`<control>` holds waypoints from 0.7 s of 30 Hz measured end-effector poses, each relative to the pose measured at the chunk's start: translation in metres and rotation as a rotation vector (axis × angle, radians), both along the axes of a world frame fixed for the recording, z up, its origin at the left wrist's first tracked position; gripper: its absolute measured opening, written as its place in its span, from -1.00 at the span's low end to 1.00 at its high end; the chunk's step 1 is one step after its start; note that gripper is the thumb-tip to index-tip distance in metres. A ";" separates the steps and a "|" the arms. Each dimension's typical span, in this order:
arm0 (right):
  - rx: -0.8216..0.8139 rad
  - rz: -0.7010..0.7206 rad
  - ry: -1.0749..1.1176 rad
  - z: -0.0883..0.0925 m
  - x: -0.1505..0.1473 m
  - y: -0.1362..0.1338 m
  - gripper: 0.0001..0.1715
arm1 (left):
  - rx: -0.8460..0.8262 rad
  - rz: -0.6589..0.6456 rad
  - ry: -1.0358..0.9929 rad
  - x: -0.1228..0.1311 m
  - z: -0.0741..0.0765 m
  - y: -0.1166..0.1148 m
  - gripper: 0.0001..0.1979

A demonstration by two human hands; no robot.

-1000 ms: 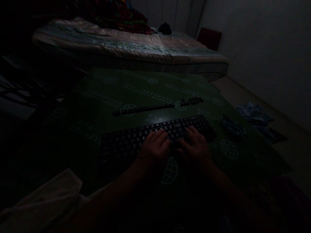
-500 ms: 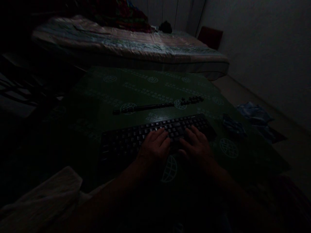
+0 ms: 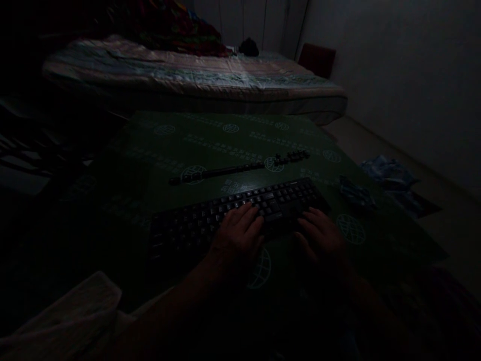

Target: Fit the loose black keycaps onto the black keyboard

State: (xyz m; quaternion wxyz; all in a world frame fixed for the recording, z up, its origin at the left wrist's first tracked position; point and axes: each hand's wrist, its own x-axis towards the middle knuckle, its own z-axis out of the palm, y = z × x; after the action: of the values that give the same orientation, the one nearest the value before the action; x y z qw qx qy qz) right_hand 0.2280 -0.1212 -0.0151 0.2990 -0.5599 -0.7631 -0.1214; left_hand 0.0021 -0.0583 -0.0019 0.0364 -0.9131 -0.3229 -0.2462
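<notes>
Head view: pale cloth occupies the lower left corner, beside the near left part of the green printed worktop. Beyond the far edge of the worktop stands a bed with a patterned cover. Lighting is very low; fine detail is lost in shadow.

A black keyboard rests flat on the worktop. Its long axis runs left to right on a slant, with the right end farther from the person. A slim black rod lies just beyond it, apart from it and roughly parallel.

The left hand is positioned palm down over the middle of the keyboard, fingers close together and slightly bent, tips on the keys. It grips nothing. Key depression cannot be determined.

The right hand is positioned at the near edge of the keyboard's right end, fingers loosely spread, thumb apart. It holds nothing; contact with the keys cannot be confirmed. The keyboard extends forward and leftward from this hand; the left hand is nearer its centre.

Farther right, a crumpled bundle lies on the worktop near its right edge.
</notes>
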 end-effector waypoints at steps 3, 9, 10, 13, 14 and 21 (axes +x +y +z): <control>-0.024 -0.027 0.034 0.001 0.003 0.000 -0.72 | -0.060 0.018 0.081 0.003 0.003 -0.003 -0.59; 0.008 -0.149 0.069 0.002 0.034 0.014 -0.69 | -0.099 0.048 0.150 0.009 0.004 -0.003 -0.50; 0.001 -0.178 0.086 0.001 0.040 0.018 -0.66 | -0.100 0.052 0.152 0.009 0.003 -0.003 -0.51; -0.060 -0.233 0.180 0.000 0.052 0.028 -0.62 | -0.100 0.057 0.158 0.008 0.002 -0.002 -0.52; -0.089 -0.235 0.218 0.000 0.054 0.031 -0.62 | -0.098 0.058 0.159 0.008 0.002 -0.002 -0.53; -0.204 -0.257 0.415 0.003 0.048 0.041 -0.60 | -0.094 0.046 0.145 0.008 0.000 -0.003 -0.53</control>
State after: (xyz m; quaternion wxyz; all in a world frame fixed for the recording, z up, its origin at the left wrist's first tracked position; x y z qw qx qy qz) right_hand 0.2761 -0.0799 -0.0118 0.3732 -0.6925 -0.6163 0.0369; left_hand 0.0102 -0.0610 -0.0023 0.0224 -0.9217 -0.3512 -0.1630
